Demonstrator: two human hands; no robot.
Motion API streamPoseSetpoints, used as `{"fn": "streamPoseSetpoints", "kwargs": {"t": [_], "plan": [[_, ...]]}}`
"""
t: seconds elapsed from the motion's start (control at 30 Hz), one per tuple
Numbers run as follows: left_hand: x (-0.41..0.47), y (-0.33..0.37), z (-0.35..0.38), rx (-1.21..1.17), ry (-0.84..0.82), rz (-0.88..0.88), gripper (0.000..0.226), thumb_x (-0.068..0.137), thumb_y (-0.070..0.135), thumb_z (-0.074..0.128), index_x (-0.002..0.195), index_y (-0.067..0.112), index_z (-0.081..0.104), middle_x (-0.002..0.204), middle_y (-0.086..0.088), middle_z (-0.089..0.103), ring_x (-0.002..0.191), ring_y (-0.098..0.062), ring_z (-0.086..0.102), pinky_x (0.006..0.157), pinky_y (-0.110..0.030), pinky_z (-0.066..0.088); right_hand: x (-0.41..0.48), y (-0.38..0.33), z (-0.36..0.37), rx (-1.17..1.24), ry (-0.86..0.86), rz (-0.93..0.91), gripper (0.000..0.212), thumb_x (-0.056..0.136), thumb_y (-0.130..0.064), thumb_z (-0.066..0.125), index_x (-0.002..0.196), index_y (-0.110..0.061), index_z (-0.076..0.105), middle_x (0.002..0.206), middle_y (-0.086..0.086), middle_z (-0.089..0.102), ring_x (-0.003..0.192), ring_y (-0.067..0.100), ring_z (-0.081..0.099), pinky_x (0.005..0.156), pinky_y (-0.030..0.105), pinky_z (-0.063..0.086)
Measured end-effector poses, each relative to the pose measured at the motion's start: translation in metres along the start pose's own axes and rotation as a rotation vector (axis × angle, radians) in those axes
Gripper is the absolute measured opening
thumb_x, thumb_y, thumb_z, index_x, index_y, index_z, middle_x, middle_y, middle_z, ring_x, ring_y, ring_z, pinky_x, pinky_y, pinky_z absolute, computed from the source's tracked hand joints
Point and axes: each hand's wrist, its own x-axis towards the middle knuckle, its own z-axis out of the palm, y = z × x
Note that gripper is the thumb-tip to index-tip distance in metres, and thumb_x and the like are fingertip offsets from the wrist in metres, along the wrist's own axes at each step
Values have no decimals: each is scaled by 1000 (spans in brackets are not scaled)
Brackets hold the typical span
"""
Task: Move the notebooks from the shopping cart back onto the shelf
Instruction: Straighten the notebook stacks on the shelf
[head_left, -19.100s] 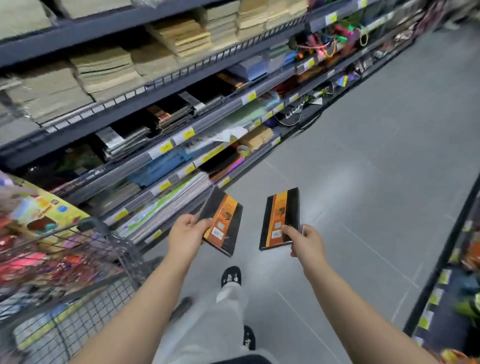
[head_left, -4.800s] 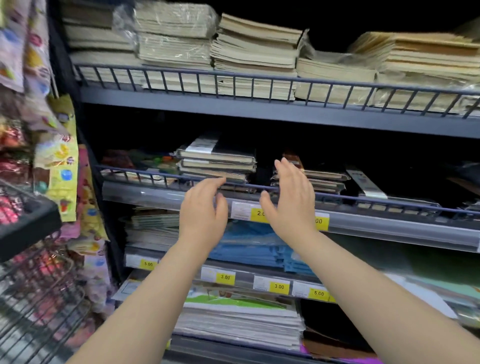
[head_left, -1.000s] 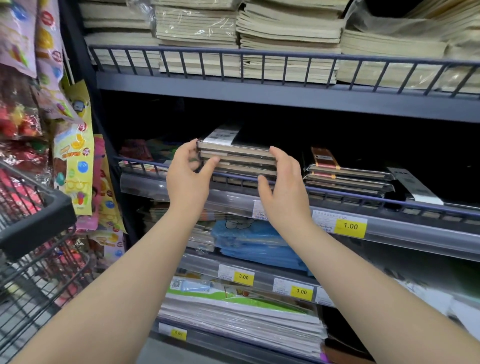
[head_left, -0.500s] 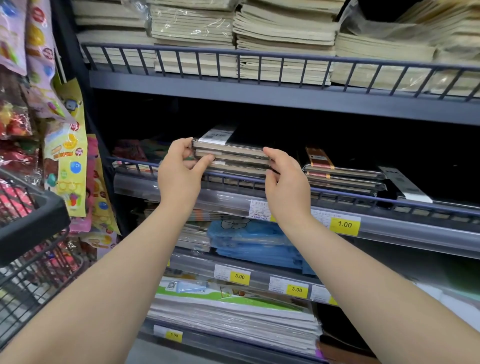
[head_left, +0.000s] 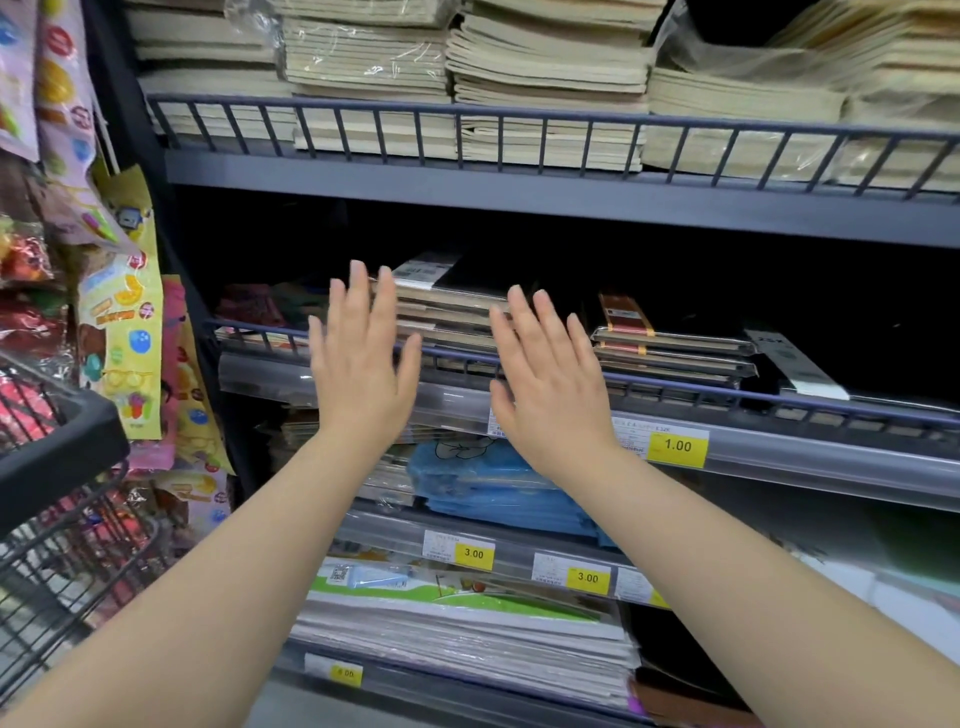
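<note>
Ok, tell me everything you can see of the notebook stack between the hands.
The notebook stack lies flat on the middle shelf, behind its blue wire rail. It holds several thin books with dark covers and pale page edges, fairly squared. The top one is black with a white barcode label at its left end. The left hand and right hand, fingers straight, are raised before its two ends; whether they touch it cannot be told.

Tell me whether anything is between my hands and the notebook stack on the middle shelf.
Only the low wire rail along the front of the shelf, crossing the bottom of the notebook stack. Above it, nothing visible separates the left hand or right hand from it.
</note>
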Motion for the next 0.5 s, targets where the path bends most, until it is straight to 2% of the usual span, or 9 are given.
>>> {"fn": "streamPoseSetpoints", "kwargs": {"t": [0.17, 0.33, 0.43, 0.5], "plan": [[-6, 2, 15, 146, -116, 156, 64, 97, 46, 20, 151, 15, 2, 159, -3, 2, 147, -28, 7, 115, -53, 2, -4, 6, 14, -161, -23, -65, 64, 92, -37, 34, 147, -6, 23, 155, 11, 26, 142, 25, 18, 117, 43, 13], [-7, 0, 22, 153, -131, 181, 67, 97, 48, 21, 150, 16, -4, 160, -4, 2, 147, -24, 3, 116, -51, 3, -6, 6, 21, -151, -13, -74, 67, 93, -38, 35, 147, -3, 18, 156, 14, 23, 143, 26, 12, 117, 44, 11], [-8, -1, 21, 125, -128, 199, 67, 97, 47, 24, 151, 15, 0, 159, -3, 3, 147, -23, 3, 116, -51, 2, -5, 4, 19, -145, 13, -59, 67, 92, -40, 37, 147, -4, 23, 156, 13, 25, 143, 26, 12, 117, 46, 7], [-7, 0, 18, 55, -72, 245, 62, 98, 42, 28, 151, 13, 13, 158, -5, 12, 146, -23, 9, 116, -49, 0, -3, 0, 17, -136, 87, -79, 63, 93, -38, 39, 146, -6, 27, 154, 12, 29, 142, 25, 16, 116, 47, 8]]}}
